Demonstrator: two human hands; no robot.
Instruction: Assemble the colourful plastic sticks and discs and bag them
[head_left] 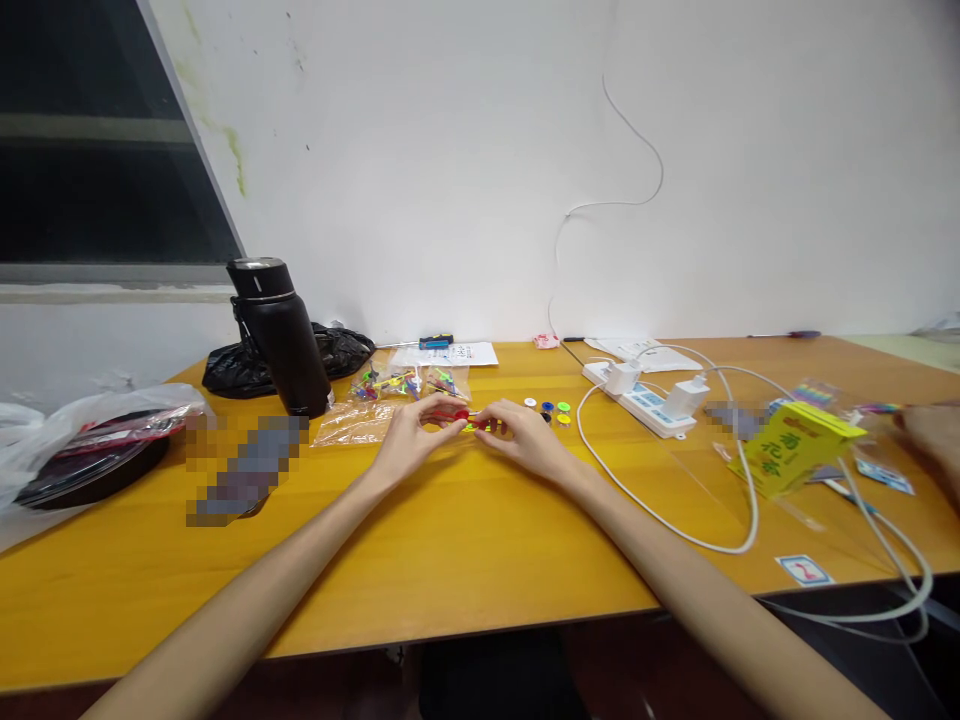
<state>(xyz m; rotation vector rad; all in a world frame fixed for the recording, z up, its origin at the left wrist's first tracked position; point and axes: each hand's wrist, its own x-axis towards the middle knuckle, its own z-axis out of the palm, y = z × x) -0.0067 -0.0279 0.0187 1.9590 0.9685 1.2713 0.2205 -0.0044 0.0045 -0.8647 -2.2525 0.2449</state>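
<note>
My left hand [415,437] is closed around a small red plastic piece [460,414] above the middle of the table. My right hand [525,437] meets it from the other side, its fingers pinched at the end of the piece, where a bit of yellow-green shows. The fingers partly hide the piece, so its exact kind is unclear. Just beyond my right hand lie several small coloured discs [563,420], white, blue, green, yellow and black. Behind my left hand are clear bags [409,381] of colourful small plastic parts.
A black bottle [281,335] stands at left, near a pixelated dark flat object [251,470] and a plastic-wrapped black round item [97,465]. To the right are a white power strip [652,408], a looping white cable [709,546], a yellow box [799,447] and another person's hand [934,440].
</note>
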